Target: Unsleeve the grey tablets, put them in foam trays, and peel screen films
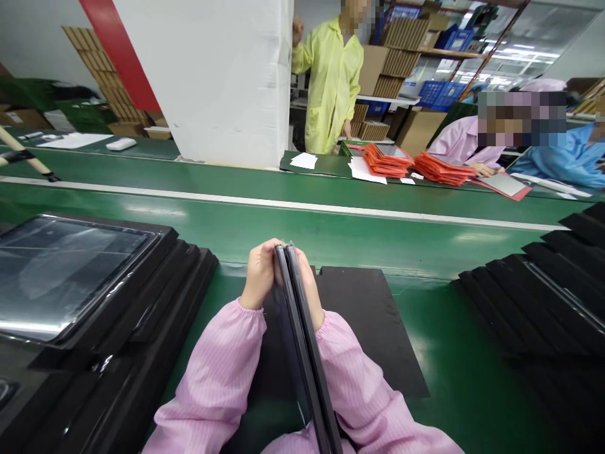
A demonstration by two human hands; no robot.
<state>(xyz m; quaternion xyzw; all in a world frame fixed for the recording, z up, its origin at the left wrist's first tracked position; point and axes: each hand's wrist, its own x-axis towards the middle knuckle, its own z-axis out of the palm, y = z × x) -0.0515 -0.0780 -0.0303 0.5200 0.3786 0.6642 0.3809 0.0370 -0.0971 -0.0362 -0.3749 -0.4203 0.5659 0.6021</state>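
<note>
Two flat black panels stand on edge, side by side, in the middle of the view. My left hand (259, 272) is closed on the outer side of the left panel (295, 340), near its far end. On the other side, my right hand (309, 287) grips the right panel (314, 353), its fingers partly hidden behind it. Beneath them a black foam sheet (373, 328) lies on the green work surface (463, 334). To the left, a panel with a glossy screen (75, 271) rests on stacked black foam trays (189, 284).
More black trays (510, 302) are stacked at the right. A green conveyor (236, 180) with a pale rail crosses ahead. Beyond are orange-red packets (385, 161), a white pillar (227, 75), a standing person in yellow (331, 82) and seated people at the right.
</note>
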